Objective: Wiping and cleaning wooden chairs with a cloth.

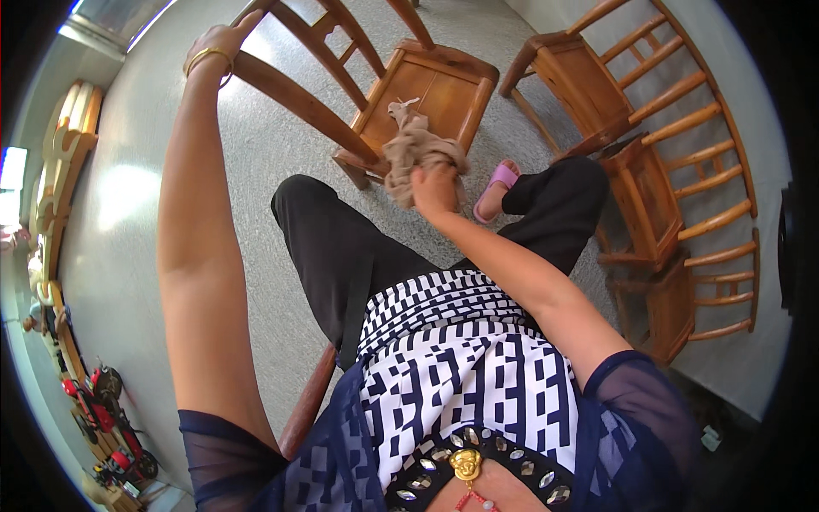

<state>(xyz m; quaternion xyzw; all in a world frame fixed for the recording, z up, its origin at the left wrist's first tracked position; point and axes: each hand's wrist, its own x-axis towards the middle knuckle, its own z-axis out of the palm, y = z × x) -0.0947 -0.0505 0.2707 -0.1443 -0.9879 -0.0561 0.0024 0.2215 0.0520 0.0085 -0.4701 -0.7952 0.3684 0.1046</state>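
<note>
In front of me stands a brown wooden chair (424, 78) with a slatted back and a panelled seat. My left hand (217, 44), a gold bangle on its wrist, is closed round the top end of the chair's back post, at the upper left. A crumpled beige cloth (413, 147) is bunched in my right hand (437, 189), at the near corner of the seat beside the lower back post. Part of the cloth lies over the seat, with a thin pale strip trailing from it. The fingers of my right hand are partly hidden by the cloth.
Several wooden chairs (648, 200) line the wall on the right. Along the left side stands long wooden furniture (72, 141), with a red and black wheeled thing (107, 418) nearer me. The floor (128, 256) is grey and speckled. My foot in a pink slipper (499, 189) rests by the chair.
</note>
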